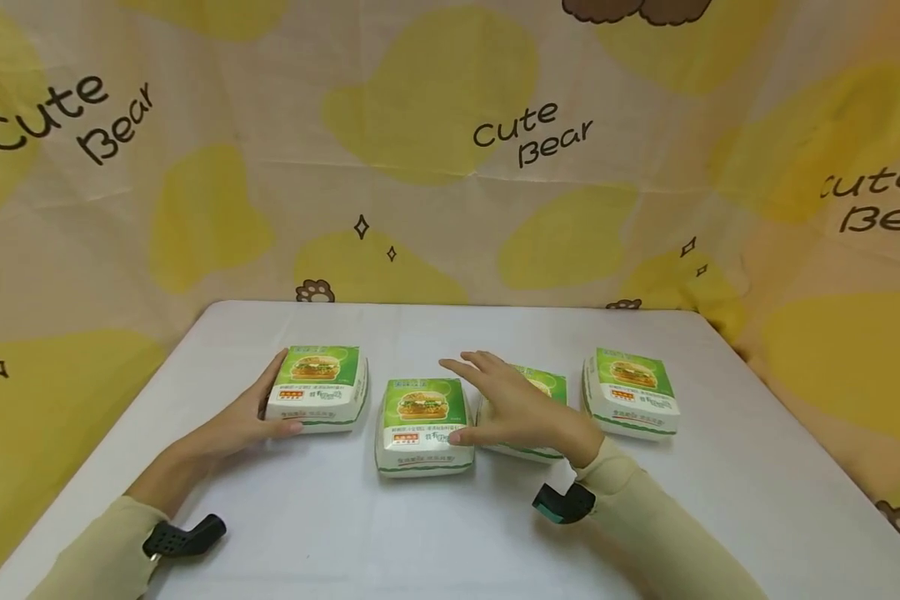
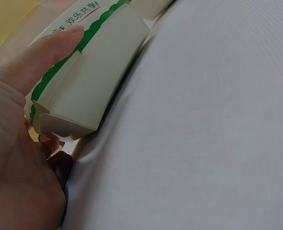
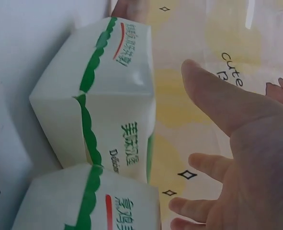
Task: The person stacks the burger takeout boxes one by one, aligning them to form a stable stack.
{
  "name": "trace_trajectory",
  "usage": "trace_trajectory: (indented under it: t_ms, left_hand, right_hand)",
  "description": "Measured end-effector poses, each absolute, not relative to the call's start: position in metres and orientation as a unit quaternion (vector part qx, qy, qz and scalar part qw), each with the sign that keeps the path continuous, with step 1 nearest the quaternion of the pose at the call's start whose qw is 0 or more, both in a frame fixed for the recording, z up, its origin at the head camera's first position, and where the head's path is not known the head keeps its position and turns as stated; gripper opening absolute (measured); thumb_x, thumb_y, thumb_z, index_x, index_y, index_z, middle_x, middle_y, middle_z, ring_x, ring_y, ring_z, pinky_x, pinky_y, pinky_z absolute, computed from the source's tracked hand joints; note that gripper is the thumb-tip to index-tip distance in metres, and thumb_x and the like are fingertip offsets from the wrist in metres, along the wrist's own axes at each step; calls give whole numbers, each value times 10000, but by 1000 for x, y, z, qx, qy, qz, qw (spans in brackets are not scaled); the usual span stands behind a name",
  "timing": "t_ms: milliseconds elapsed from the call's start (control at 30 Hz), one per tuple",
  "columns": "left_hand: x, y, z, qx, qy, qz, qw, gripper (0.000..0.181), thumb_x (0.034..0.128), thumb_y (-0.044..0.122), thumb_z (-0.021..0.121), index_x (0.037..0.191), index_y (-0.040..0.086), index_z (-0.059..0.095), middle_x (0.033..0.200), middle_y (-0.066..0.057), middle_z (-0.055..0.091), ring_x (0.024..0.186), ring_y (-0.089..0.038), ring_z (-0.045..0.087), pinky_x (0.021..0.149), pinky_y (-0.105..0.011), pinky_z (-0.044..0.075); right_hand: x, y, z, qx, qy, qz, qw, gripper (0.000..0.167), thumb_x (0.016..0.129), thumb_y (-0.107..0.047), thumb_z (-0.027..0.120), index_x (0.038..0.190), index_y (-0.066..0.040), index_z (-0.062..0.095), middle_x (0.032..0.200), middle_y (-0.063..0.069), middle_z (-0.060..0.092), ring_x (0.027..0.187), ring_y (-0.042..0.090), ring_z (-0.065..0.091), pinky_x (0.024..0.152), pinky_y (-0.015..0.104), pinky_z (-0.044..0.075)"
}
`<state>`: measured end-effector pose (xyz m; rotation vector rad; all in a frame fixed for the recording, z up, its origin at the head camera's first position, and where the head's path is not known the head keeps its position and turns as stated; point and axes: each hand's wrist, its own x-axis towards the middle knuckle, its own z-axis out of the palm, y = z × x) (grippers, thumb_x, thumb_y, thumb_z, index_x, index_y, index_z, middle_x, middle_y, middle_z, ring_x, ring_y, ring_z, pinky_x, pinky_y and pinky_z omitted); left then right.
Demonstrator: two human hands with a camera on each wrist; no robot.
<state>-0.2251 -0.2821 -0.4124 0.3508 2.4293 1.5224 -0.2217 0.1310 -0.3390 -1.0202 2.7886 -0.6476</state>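
Burger boxes with green-and-white lids stand on the table. My left hand (image 1: 232,429) grips the leftmost burger box (image 1: 318,375), its thumb along the front and its fingers at the left side. The left wrist view shows that thumb (image 2: 50,55) against the box's white wall (image 2: 98,72). Over the two middle boxes, my right hand (image 1: 525,412) hovers with fingers spread. It partly covers the right-middle burger box (image 1: 546,383); the left-middle burger box (image 1: 423,408) lies beside its thumb. In the right wrist view, the right hand (image 3: 251,158) holds nothing.
Another burger box (image 1: 633,387) stands at the right, slightly turned. All the boxes rest on a white-covered table (image 1: 360,542). A yellow patterned cloth (image 1: 420,208) hangs behind the table's back edge. Each wrist carries a small black device.
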Motion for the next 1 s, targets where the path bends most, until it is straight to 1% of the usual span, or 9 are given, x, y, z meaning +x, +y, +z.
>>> trace_trajectory:
  t_ms: [100, 267, 400, 567, 667, 767, 867, 1000]
  left_hand:
    - [-223, -284, -412, 116, 837, 519, 129, 1205, 864, 214, 766, 1608, 294, -178, 1702, -167, -137, 1534, -484, -48, 1129, -787, -33]
    - [-222, -285, -411, 115, 839, 516, 131, 1192, 866, 225, 764, 1612, 300, -162, 1704, -162, -136, 1541, -494, -85, 1123, -792, -43]
    - [-223, -285, -410, 119, 837, 517, 130, 1178, 870, 227, 758, 1615, 307, -151, 1702, -156, -150, 1543, -490, -125, 1127, -785, -61]
    - [-225, -284, -408, 122, 836, 519, 126, 1170, 870, 229, 754, 1620, 255, -144, 1703, -167, -133, 1546, -488, -92, 1135, -779, -57]
    - [-225, -284, -409, 122, 836, 521, 125, 1168, 870, 228, 754, 1621, 252, -140, 1704, -169, -127, 1546, -489, -84, 1138, -776, -55]
    - [-225, -285, -411, 125, 830, 528, 125, 1163, 873, 212, 753, 1622, 248, -137, 1704, -172, -121, 1546, -484, -61, 1145, -770, -42]
    - [-225, -285, -412, 126, 827, 533, 127, 1161, 874, 205, 751, 1623, 243, -136, 1703, -180, -115, 1545, -482, -48, 1145, -769, -40]
    - [-226, -284, -413, 132, 825, 535, 123, 1160, 868, 202, 755, 1626, 244, -123, 1706, -172, -104, 1549, -471, -68, 1146, -766, -52]
  right_hand:
    - [-221, 127, -342, -346, 915, -196, 64, 989, 784, -570, 805, 1592, -296, 305, 1647, 151, 302, 1541, 393, 249, 1196, 639, 271]
    - [-220, 124, -345, -356, 914, -177, 77, 1010, 771, -584, 809, 1592, -269, 313, 1635, 175, 323, 1530, 402, 270, 1208, 657, 219]
    - [-220, 125, -348, -365, 913, -168, 74, 997, 776, -580, 807, 1586, -254, 326, 1616, 175, 357, 1517, 381, 302, 1214, 663, 181]
    - [-220, 124, -349, -361, 914, -172, 73, 981, 768, -564, 821, 1577, -281, 344, 1602, 148, 383, 1506, 330, 331, 1227, 643, 148]
    - [-221, 123, -350, -355, 916, -174, 65, 968, 766, -570, 819, 1571, -295, 357, 1591, 114, 404, 1494, 297, 355, 1234, 629, 141]
    - [-222, 121, -352, -352, 916, -186, 49, 942, 761, -584, 814, 1553, -293, 393, 1560, 83, 443, 1460, 282, 406, 1224, 629, 171]
    - [-221, 119, -353, -344, 912, -220, 46, 912, 756, -576, 820, 1533, -308, 425, 1538, 61, 458, 1404, 288, 457, 1181, 608, 288]
    - [-220, 119, -349, -334, 896, -284, 66, 879, 770, -517, 837, 1526, -313, 437, 1561, 63, 413, 1397, 288, 446, 1126, 567, 393]
